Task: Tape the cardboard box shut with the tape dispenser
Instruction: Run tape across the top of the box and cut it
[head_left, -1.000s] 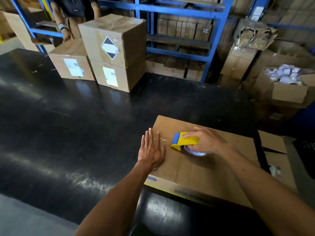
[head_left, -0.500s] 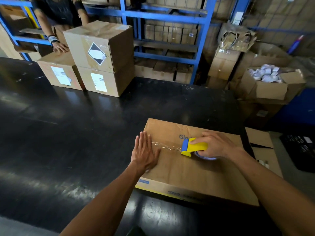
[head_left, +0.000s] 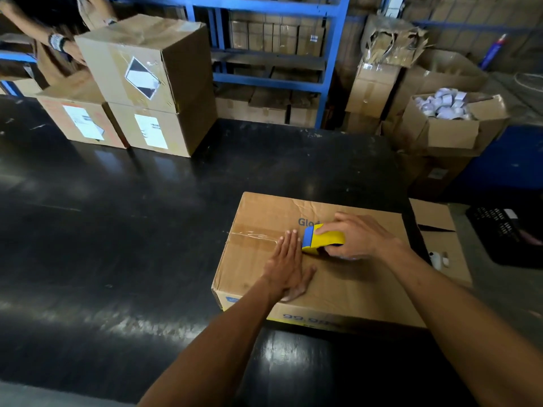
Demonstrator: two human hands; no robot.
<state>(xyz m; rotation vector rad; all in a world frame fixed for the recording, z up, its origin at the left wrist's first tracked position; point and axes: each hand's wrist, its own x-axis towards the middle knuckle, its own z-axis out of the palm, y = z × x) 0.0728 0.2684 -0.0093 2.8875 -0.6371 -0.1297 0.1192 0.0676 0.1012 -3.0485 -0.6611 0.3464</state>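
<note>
A flat brown cardboard box (head_left: 346, 277) with blue print lies on the black table, its flaps closed. A strip of clear tape (head_left: 252, 235) runs from its left edge along the seam. My right hand (head_left: 357, 237) grips the yellow and blue tape dispenser (head_left: 321, 237) pressed on the box top near the middle. My left hand (head_left: 289, 264) lies flat with fingers spread on the box, just left of the dispenser, pressing on the tape.
The black table (head_left: 117, 230) stretches left. Three taped boxes (head_left: 141, 83) stand at its far side, where another person's hand (head_left: 66, 47) reaches. Blue shelving (head_left: 273, 80) is behind. An open carton of white rolls (head_left: 446, 118) and a low box (head_left: 437, 236) stand right.
The dispenser has been drawn rightward along the seam, leaving more tape on the box. My left hand has slid right after it, from the box's left edge toward the middle.
</note>
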